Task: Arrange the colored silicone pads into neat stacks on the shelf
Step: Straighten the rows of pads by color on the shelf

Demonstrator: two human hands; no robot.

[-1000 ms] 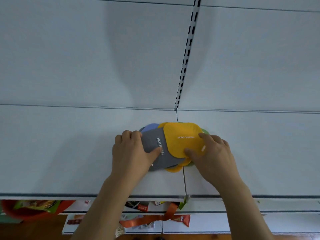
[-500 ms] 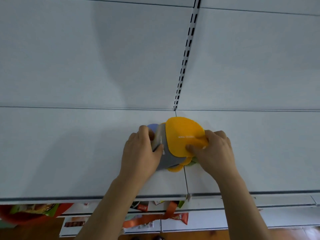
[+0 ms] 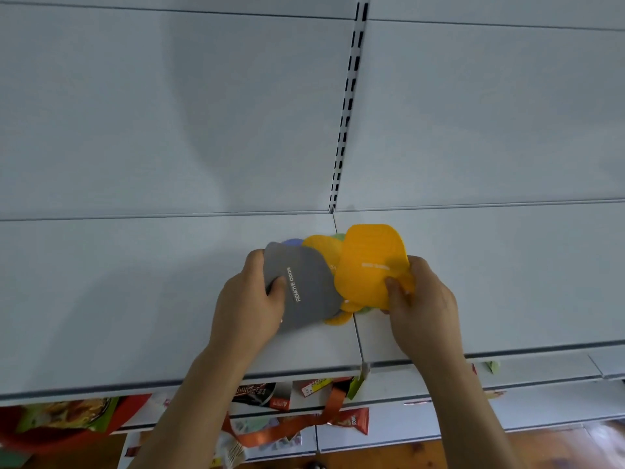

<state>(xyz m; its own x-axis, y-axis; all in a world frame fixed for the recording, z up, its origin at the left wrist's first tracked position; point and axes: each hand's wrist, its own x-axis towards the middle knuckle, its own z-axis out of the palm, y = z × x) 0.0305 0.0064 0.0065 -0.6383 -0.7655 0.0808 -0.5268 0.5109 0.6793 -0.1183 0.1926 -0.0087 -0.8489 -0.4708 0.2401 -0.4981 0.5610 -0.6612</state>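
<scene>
A small pile of silicone pads lies on the white shelf near its middle seam. My left hand grips a grey pad printed "REMOVE ODOR", thumb on top, lifted and tilted off the pile. An orange pad is pinched at its right edge by my right hand and raised over the pile. Beneath them show another orange pad, a blue pad edge and a green pad edge.
A slotted upright runs up the white back panel above the seam. Lower shelves below the front edge hold snack packets and an orange ribbon. A red basket sits at the lower left.
Both hands have drawn apart: the left has pulled the grey pad leftward off the pile, the right has lifted the top orange pad to the right, uncovering the second orange pad.
</scene>
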